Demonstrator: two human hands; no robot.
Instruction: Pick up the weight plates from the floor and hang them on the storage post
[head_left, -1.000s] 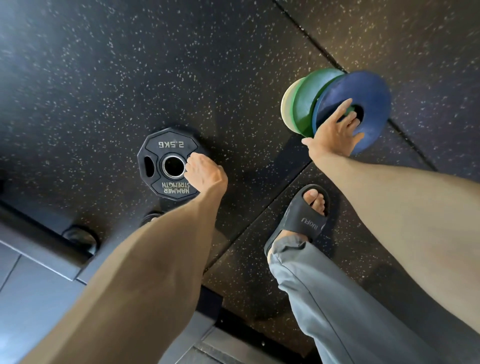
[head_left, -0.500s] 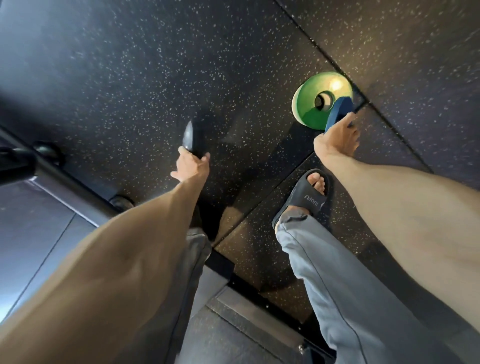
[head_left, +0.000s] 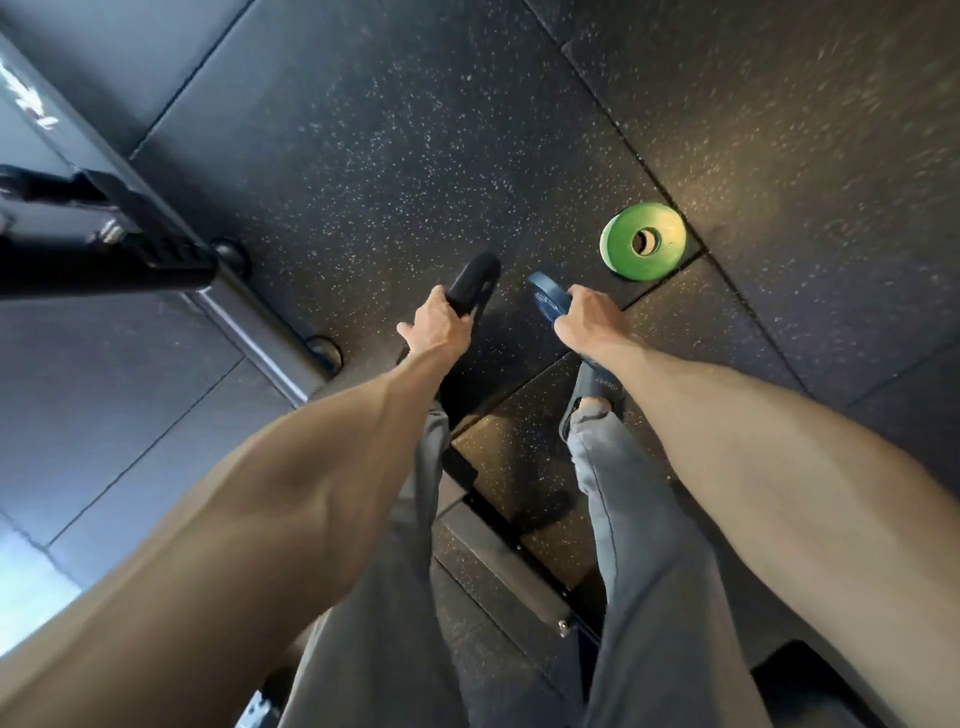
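Both plates are off the floor, one in each hand

The left hand (head_left: 436, 325) has its fingers curled round the rim of the black plate (head_left: 474, 280), which is edge-on to the camera with its long line running up and right from the knuckles. The right hand (head_left: 587, 322) grips the blue plate (head_left: 546, 300), which is tipped the other way, up and left, so the two plates nearly meet between the hands. A second ago the black one lay flat, face up. Half a second ago the blue one was right against the green plate (head_left: 615, 248), but now it's well clear. The green plate hasn't moved and lies flat on the speckled floor (head_left: 415, 130), hole up. Both arms are stretched straight down in front of the legs, wrists close together.
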